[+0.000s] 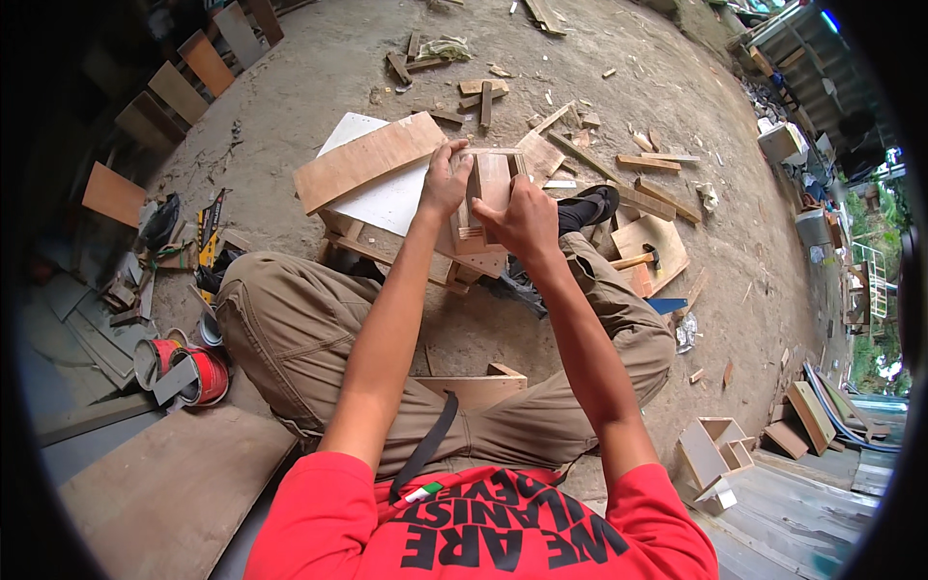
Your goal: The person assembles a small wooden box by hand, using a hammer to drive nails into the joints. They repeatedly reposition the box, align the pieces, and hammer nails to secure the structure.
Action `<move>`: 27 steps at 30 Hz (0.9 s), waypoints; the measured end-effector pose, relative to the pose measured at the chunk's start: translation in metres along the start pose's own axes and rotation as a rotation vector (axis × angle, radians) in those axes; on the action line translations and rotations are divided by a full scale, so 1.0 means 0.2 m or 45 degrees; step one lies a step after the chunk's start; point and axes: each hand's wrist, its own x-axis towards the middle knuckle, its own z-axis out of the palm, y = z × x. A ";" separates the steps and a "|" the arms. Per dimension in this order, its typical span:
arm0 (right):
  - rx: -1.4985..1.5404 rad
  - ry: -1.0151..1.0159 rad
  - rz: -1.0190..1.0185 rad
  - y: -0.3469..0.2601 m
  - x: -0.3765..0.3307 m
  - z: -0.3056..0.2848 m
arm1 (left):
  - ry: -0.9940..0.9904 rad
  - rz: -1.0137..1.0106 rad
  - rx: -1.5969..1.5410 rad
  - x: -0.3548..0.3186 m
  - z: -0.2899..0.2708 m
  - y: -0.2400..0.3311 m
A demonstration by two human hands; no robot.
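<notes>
Likely, the small wooden box [483, 198], clasped at center frame by both closed hands, left [445, 184] and right [527, 220], could be racked apart if squeezed unevenly.

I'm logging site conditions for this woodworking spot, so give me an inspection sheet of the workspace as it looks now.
Surface: bare dirt ground, dusty, strewn with offcuts.
Job's things: small wooden box frame held over a white board and a plywood plank.
Clutter: wood scraps, hammer, red tins, another small wooden box.
Hands: left hand grips the frame's left side; right hand grips its front.
Cables: blue hoses at right; a black strap hangs at the chest.
Surroundings: boards leaning upper left, shed roof upper right.
</notes>
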 end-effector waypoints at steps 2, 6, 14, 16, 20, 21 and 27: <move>-0.009 0.021 -0.025 0.01 0.01 0.02 | 0.064 0.130 0.097 -0.03 0.03 -0.02; 0.030 0.055 -0.053 0.06 0.02 0.04 | 0.001 0.093 0.190 -0.03 0.01 0.03; 0.190 0.188 -0.102 0.07 -0.01 0.07 | -0.020 0.079 0.250 0.00 0.00 0.07; 0.214 0.150 -0.080 0.05 -0.01 0.07 | -0.014 0.111 0.237 -0.01 -0.01 0.03; 0.270 0.195 -0.058 0.07 -0.02 0.08 | -0.073 0.114 0.186 -0.02 0.00 0.06; 0.264 0.221 -0.078 0.07 -0.02 0.08 | -0.078 0.134 0.167 -0.02 -0.01 0.06; 0.235 -0.046 -0.043 0.10 -0.01 0.01 | -0.003 0.074 0.324 -0.08 0.00 0.11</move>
